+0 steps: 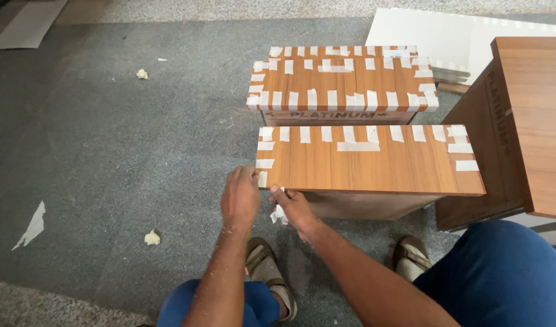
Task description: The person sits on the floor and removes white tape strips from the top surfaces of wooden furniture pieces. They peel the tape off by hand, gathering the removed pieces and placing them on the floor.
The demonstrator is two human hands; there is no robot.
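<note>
A wood-laminate box (375,166) stands on the grey floor in front of me, its top edged with many strips of white masking tape. My left hand (240,198) rests at the box's near left corner, fingertips on a tape strip there. My right hand (293,209) is just below the front edge, pinching crumpled pieces of white tape (278,213). My sandalled feet (267,266) and blue trousers show at the bottom.
Behind it sits a second taped box (344,82). A larger wooden cabinet (520,127) stands at the right, with a white board (435,36) behind. Crumpled tape balls (151,237) and scraps (33,225) litter the floor on the left.
</note>
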